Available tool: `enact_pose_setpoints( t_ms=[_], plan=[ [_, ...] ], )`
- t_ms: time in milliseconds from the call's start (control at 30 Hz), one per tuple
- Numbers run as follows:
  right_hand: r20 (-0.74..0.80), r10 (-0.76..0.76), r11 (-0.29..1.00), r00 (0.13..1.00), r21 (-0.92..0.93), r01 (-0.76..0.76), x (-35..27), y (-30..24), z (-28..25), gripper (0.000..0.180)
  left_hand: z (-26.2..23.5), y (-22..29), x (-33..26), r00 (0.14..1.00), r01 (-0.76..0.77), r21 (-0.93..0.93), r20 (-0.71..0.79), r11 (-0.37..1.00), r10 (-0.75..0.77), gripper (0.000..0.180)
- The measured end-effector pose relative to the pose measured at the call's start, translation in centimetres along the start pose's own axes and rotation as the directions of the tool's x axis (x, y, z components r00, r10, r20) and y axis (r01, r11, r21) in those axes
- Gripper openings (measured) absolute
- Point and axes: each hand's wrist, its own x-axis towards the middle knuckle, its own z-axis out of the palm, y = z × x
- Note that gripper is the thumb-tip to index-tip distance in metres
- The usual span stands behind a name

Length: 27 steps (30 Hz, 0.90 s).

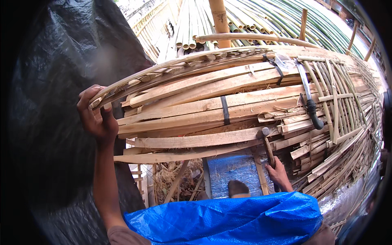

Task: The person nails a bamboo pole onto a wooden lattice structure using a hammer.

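Note:
My left hand (98, 112) is closed around the near left end of a bamboo slat frame (175, 67), which is tilted up and seen almost edge-on. The frame's far end rests toward the back of the wooden planks. In my right hand (279, 174) is a hammer (269, 149), gripped by its handle with the head pointing up and away from me. The hammer head is next to the front edge of the planks (196, 141). A black strap (225, 110) lies across the middle planks.
A blade tool with a curved black handle (313, 114) lies on the planks beside a bamboo lattice (335, 96). Split bamboo strips (326, 159) pile at right. Dark plastic sheeting (61, 122) hangs at left; blue sheeting (224, 218) covers my lap. Bamboo poles (265, 20) lie behind.

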Motion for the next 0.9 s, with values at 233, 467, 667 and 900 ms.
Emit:
enact_pose_setpoints(
  t_ms=[233, 467, 667, 900],
  plan=[
    [-0.050, 0.042, 0.998, 0.998, -0.041, -0.044, 0.0, 0.2, 1.1, 0.029, -0.3, 0.5, -1.2, 0.999, -0.027, -0.031, 0.045, 0.999, 0.029, 0.046],
    [-0.109, -0.058, 0.993, 0.992, -0.104, 0.046, 0.0, 1.2, 2.3, 0.024, -1.1, 2.8, -4.7, 0.969, -0.100, -0.096, 0.218, 0.990, 0.119, 0.043],
    [-0.082, -0.054, 0.980, 0.995, -0.197, 0.037, 0.6, 2.0, 3.2, 0.023, -1.7, 4.8, -7.6, 0.939, -0.052, -0.111, 0.332, 0.992, 0.087, 0.052],
    [0.012, -0.028, 0.894, 1.000, -0.447, 0.031, 0.4, 3.4, 3.5, 0.030, -1.1, 5.0, -8.0, 0.957, -0.005, -0.138, 0.286, 0.990, 0.045, 0.060]
  ],
)
